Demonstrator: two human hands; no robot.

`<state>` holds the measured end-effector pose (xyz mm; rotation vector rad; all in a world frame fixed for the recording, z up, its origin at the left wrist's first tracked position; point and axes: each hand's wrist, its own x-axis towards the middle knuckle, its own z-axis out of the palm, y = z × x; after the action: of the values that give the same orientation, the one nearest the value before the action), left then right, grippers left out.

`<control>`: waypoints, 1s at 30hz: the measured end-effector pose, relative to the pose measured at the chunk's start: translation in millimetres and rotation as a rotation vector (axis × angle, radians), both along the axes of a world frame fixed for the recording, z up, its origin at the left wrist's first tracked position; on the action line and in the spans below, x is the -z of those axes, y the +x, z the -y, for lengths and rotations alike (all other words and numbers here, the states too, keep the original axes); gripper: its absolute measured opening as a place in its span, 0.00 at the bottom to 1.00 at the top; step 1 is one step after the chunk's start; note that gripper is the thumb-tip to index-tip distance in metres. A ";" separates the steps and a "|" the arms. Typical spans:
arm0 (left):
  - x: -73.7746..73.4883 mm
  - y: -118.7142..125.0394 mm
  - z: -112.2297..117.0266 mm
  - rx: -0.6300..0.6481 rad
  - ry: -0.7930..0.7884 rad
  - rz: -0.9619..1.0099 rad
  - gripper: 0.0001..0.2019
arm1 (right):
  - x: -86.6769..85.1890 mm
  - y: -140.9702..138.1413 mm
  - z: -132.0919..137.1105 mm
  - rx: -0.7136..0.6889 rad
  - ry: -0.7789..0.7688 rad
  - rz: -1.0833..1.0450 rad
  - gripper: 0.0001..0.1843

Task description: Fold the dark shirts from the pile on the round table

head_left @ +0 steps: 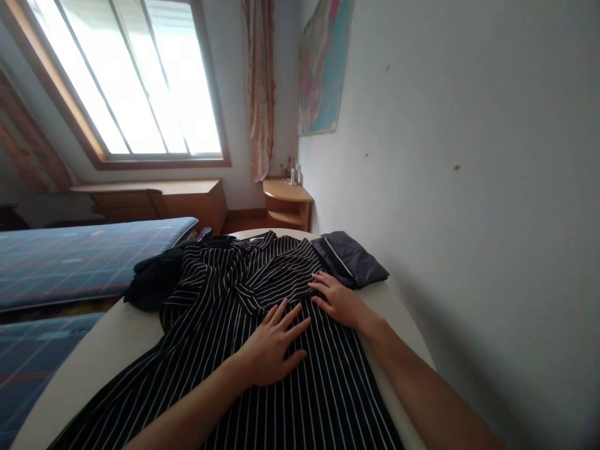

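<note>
A black garment with thin white stripes [234,294] lies spread over a round white table [94,369]. My left hand [274,344] rests flat on its middle, fingers spread and open. My right hand [335,299] lies flat on the cloth a little further right, fingers stretched toward the collar area. Neither hand holds anything. A folded dark grey garment [349,257] sits just beyond my right hand at the table's far right edge.
A dark black cloth [152,281] is bunched at the table's left edge. Blue checked beds [70,256] stand on the left. A bare wall [469,187] runs close along the right. Wooden desk [187,197] and corner shelf [285,200] stand under the window.
</note>
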<state>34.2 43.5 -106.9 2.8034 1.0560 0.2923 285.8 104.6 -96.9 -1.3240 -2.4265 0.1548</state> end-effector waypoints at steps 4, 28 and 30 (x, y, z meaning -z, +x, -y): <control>-1.5 -5.7 -10.2 -0.164 0.192 0.121 0.26 | -23.0 8.3 11.7 0.096 -0.004 0.023 0.17; 27.4 -26.2 -18.7 -0.437 0.125 0.151 0.24 | -21.6 -9.2 18.4 0.635 -0.103 0.280 0.14; 29.3 -26.4 -17.9 -0.437 0.129 0.150 0.25 | -21.5 -9.7 18.8 0.656 -0.099 0.248 0.14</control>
<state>7.8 61.4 -136.2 2.5729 1.6551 0.6242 276.1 85.8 -75.4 -2.2131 -2.0439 -0.0707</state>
